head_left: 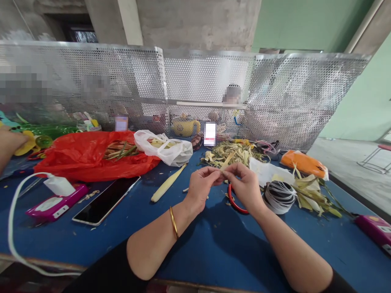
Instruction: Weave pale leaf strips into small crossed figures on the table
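My left hand and my right hand meet over the middle of the table. Both pinch a pale yellow leaf strip, whose tip sticks up between the fingertips; its lower part is hidden. Under my right hand lies a tool with a red handle, mostly covered. A coil of flat white wire or tape sits just right of that hand. To the left of my hands lies a long, pointed, pale yellow leaf bundle. Behind them spreads a heap of dry leaf scraps.
Leftward on the blue table are a smartphone, a purple power strip with a plugged-in white charger, a red bag and a white bag. Rightward lies an orange packet. A perforated metal screen stands behind; another person's arm shows far left.
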Demonstrator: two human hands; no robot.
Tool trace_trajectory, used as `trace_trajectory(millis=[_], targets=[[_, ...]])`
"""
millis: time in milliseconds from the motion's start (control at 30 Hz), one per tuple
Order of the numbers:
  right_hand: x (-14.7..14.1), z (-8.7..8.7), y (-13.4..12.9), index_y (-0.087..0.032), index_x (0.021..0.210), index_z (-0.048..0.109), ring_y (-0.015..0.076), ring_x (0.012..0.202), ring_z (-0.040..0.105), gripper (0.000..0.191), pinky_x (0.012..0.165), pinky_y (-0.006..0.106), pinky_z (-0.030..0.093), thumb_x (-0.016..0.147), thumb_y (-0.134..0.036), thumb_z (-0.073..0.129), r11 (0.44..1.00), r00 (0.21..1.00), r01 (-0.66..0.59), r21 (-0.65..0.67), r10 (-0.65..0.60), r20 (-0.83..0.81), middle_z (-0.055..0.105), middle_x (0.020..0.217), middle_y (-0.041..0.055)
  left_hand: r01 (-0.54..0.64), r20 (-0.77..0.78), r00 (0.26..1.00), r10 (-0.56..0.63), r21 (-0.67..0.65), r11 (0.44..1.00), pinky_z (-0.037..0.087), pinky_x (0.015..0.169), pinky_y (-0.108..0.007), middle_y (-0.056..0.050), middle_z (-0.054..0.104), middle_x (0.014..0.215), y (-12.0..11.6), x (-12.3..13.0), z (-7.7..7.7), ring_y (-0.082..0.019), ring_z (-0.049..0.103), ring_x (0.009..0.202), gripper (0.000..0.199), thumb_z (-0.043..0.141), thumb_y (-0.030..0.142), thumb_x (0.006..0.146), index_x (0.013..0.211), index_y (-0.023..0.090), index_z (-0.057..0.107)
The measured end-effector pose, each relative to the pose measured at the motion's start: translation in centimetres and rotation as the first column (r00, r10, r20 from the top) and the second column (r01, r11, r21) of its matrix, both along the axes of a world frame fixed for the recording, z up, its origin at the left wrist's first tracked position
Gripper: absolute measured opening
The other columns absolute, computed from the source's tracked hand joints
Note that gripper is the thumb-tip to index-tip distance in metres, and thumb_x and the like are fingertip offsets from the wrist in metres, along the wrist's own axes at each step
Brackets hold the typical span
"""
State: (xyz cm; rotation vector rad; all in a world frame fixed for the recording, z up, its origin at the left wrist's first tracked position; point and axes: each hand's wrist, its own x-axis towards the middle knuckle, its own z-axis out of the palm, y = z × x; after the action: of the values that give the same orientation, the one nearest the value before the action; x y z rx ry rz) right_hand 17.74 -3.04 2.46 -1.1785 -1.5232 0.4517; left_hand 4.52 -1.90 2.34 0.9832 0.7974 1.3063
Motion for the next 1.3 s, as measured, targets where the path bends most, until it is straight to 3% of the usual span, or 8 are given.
trace_trajectory(millis=[267, 433, 733, 867, 1133, 1300], targets=[[-0.09, 0.13, -0.22, -0.02, 0.077, 0.058, 0.0164, 0.067, 0.059, 0.012, 0.064, 0.027, 0.046, 0.085, -0.03, 0.056, 1.0, 0.998, -0.018, 0.018, 0.017, 0.063, 0.063, 0.07, 0.0002, -0.04, -0.068, 0.997, 0.043, 0.045, 0.998, 0.052, 0.066, -0.027, -0.001, 0.064, 0.06, 0.07, 0.1, -0.17, -0.013, 0.06, 0.06, 0.013, 0.07, 0.028, 0.066, 0.063, 0.016, 0.069], [0.07, 0.1, -0.19, -0.022, 0.083, 0.059, 0.0172, 0.075, 0.061, 0.008, 0.07, 0.027, 0.046, 0.088, -0.026, 0.054, 0.991, 0.97, -0.027, 0.132, -0.006, 0.245, 0.066, 0.079, 0.0023, -0.038, -0.02, 0.999, 0.037, -0.012, 0.999, 0.051, 0.063, -0.025, -0.001, 0.063, 0.058, 0.23, -0.03, -0.2, -0.012, 0.059, 0.056, 0.019, 0.073, 0.032, 0.064, 0.063, 0.014, 0.067], [0.21, 0.05, -0.17, -0.022, 0.079, 0.062, 0.0184, 0.078, 0.061, 0.013, 0.071, 0.027, 0.045, 0.089, -0.022, 0.054, 0.977, 0.936, -0.01, 0.212, -0.065, 0.345, 0.066, 0.08, 0.0035, -0.009, 0.065, 0.998, 0.017, -0.113, 0.994, 0.053, 0.064, -0.026, -0.004, 0.066, 0.062, 0.47, -0.04, -0.44, -0.013, 0.061, 0.059, 0.017, 0.075, 0.026, 0.062, 0.068, 0.011, 0.069], [0.04, -0.07, -0.19, -0.021, 0.077, 0.061, 0.0182, 0.079, 0.062, 0.011, 0.072, 0.028, 0.045, 0.086, -0.02, 0.055, 0.984, 0.963, 0.005, 0.18, -0.054, 0.265, 0.066, 0.081, 0.0033, -0.006, 0.095, 0.995, 0.016, -0.108, 0.994, 0.053, 0.066, -0.026, -0.003, 0.066, 0.063, 0.41, 0.01, -0.41, -0.012, 0.062, 0.06, 0.016, 0.076, 0.023, 0.061, 0.07, 0.012, 0.069], [-0.32, -0.25, 0.05, -0.02, 0.073, 0.057, 0.0162, 0.069, 0.058, 0.011, 0.067, 0.028, 0.045, 0.077, -0.028, 0.062, 0.999, 0.998, 0.03, -0.02, -0.031, -0.054, 0.063, 0.07, 0.0008, -0.013, 0.055, 0.998, 0.016, -0.044, 0.999, 0.052, 0.067, -0.026, -0.002, 0.067, 0.065, -0.01, 0.17, -0.1, -0.013, 0.062, 0.064, 0.014, 0.073, 0.022, 0.062, 0.071, 0.013, 0.069], [-0.27, -0.22, 0.45, -0.019, 0.083, 0.057, 0.016, 0.067, 0.059, 0.018, 0.065, 0.029, 0.046, 0.074, -0.033, 0.065, 0.989, 0.967, -0.088, -0.116, 0.057, -0.247, 0.063, 0.07, 0.0, -0.043, -0.026, 0.999, 0.043, -0.004, 0.999, 0.052, 0.066, -0.027, -0.001, 0.066, 0.062, 0.13, 0.17, 0.08, -0.013, 0.062, 0.061, 0.012, 0.072, 0.025, 0.064, 0.068, 0.014, 0.069]])
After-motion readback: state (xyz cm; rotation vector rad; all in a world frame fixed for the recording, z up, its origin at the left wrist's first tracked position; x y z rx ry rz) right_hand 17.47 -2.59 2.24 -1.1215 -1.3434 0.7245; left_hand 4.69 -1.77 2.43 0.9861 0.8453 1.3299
